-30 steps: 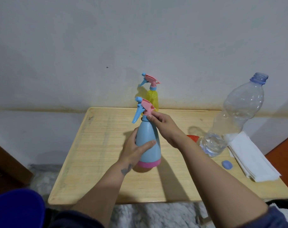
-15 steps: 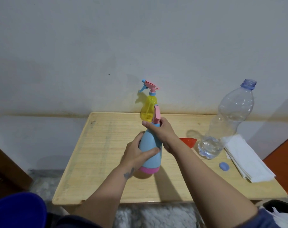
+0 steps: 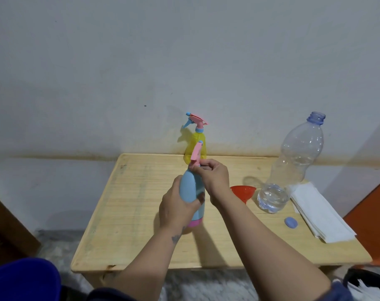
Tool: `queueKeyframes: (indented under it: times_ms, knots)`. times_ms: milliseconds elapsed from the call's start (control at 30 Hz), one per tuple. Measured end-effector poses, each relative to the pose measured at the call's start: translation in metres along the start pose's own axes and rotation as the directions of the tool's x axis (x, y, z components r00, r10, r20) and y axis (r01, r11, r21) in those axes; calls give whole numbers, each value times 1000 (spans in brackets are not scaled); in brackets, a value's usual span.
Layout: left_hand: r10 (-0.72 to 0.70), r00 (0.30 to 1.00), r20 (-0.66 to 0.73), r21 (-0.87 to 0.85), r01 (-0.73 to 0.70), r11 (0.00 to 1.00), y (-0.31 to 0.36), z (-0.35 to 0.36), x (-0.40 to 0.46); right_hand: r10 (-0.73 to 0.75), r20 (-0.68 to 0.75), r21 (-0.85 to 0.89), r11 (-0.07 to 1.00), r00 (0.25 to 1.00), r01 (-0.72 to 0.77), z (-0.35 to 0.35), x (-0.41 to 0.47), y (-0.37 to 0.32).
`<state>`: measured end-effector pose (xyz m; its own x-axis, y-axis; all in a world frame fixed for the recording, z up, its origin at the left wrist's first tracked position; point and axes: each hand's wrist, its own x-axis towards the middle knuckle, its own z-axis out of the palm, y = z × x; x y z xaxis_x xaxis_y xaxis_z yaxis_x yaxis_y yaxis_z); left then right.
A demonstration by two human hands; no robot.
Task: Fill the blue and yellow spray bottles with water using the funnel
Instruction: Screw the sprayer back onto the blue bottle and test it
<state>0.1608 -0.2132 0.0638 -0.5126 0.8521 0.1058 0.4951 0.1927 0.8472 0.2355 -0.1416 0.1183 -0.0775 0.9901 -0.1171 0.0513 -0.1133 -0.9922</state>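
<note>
Nearest the camera, the left hand (image 3: 177,208) wraps round the body of the blue plastic spray bottle with a pink base band (image 3: 192,195), fingers curled across its front and thumb behind, holding it upright on the pale wooden table (image 3: 124,213). Just above, the right hand (image 3: 212,177) comes in from the right and pinches the collar under the bottle's pink trigger head (image 3: 196,153), fingertips curled round the neck.

The relation that counts here is the bottle's long axis: it runs straight up, with the head directly above the body, the left hand low on it and the right hand at the top. Judged from this, the step in hand is unscrewing the head, so the twist turns about that vertical line while the lower hand keeps the body from turning. The right hand is the nearer one to the head.

Just right of the hands, a red plastic funnel (image 3: 243,192) lies on the table, close to the right wrist. Beyond it stands a clear, uncapped plastic water bottle (image 3: 293,166) with a little water at the bottom, its blue cap (image 3: 290,222) beside folded white paper napkins (image 3: 319,213).

Farthest back, against the wall, the yellow translucent spray bottle (image 3: 195,146) stands upright with its head on, untouched.
</note>
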Motion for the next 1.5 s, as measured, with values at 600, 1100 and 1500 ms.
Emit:
queueKeyframes:
  times_ms: [600,1100,1500]
  knots:
    - [182,933,310,227,-259,939,-9,1,-15,-38,24,-283,958,999,43,-36,1,9]
    - [-104,929,355,657,-169,734,-37,-32,15,225,8,-348,914,974,-209,-106,-64,65]
    - [-180,921,346,705,-128,698,-37,-42,9,213,61,-489,858,975,-157,-91,-74,64]
